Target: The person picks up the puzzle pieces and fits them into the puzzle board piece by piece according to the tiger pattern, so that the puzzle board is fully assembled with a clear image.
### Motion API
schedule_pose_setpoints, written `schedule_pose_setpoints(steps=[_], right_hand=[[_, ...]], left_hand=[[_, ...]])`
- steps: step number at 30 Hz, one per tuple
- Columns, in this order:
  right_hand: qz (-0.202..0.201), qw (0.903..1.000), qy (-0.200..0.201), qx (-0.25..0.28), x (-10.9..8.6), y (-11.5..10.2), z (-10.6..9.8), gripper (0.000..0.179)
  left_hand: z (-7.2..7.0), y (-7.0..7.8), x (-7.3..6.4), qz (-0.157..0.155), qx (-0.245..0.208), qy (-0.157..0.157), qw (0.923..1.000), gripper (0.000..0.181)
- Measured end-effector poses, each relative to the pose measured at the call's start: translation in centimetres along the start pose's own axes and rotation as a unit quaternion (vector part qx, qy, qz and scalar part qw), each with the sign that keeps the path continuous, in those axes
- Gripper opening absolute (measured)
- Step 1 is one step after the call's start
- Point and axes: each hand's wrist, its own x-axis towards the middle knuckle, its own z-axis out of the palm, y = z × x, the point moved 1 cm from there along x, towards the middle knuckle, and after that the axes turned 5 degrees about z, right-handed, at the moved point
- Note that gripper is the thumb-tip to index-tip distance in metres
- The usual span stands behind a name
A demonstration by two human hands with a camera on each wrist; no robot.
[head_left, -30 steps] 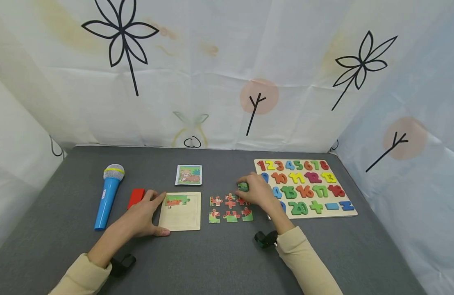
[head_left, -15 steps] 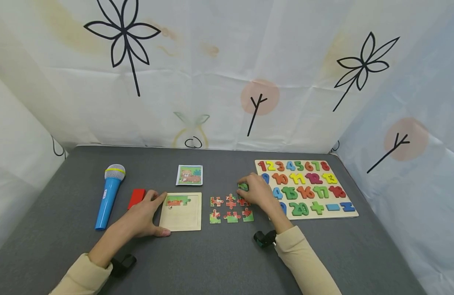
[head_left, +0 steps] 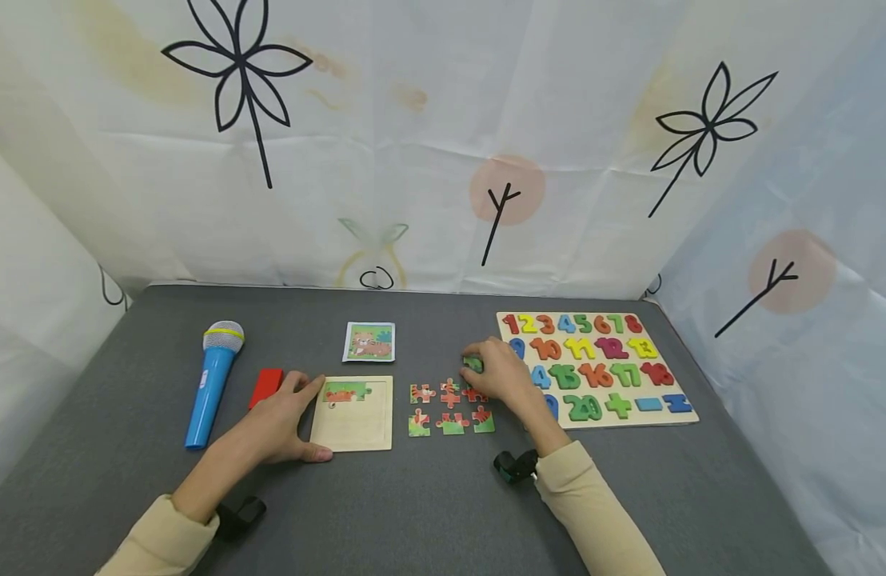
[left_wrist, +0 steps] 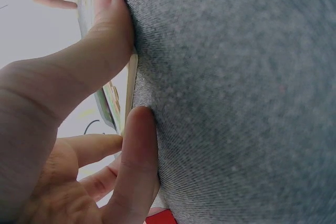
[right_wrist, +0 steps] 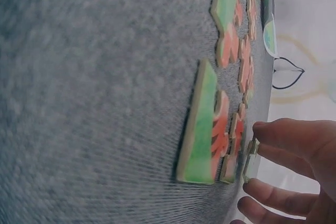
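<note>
My left hand (head_left: 279, 418) holds the square wooden puzzle tray (head_left: 357, 428) at its left side, with the thumb at the near corner and the index finger at the far corner. Joined green and red pieces (head_left: 345, 391) lie in the tray's upper left. To the right, my right hand (head_left: 499, 368) pinches a green puzzle piece (right_wrist: 251, 160) between thumb and fingers, just behind the loose pieces. Those loose red and green puzzle pieces (head_left: 453, 424) lie in rows on the table between the tray and my right hand. The hand partly covers the pinched piece.
A wooden number board (head_left: 673, 416) lies at the right, partly behind my right hand. Beyond the tray is a small picture card (head_left: 369, 342). A blue toy microphone (head_left: 211, 384) and a red block (head_left: 266, 386) lie at the left.
</note>
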Motion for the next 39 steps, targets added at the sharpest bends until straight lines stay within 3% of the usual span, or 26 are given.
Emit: schedule_pose_setpoints(steps=[8,25,39], right_hand=[[-0.004,0.9998,-0.001,0.018,-0.1,-1.0,-0.1,0.039],[-0.094,0.9949,0.0,0.038,-0.4,-6.4,1.8,0.029],[-0.106,0.994,-0.025,-0.015,-0.2,-11.2,4.3,0.026]], left_hand=[[0.0,0.0,-0.1,0.002,-0.003,-0.001,1.0,0.119],[0.0,0.0,-0.1,0.006,-0.01,0.004,0.9999,0.118],[-0.1,0.0,-0.1,0.011,-0.007,0.003,0.9999,0.117]])
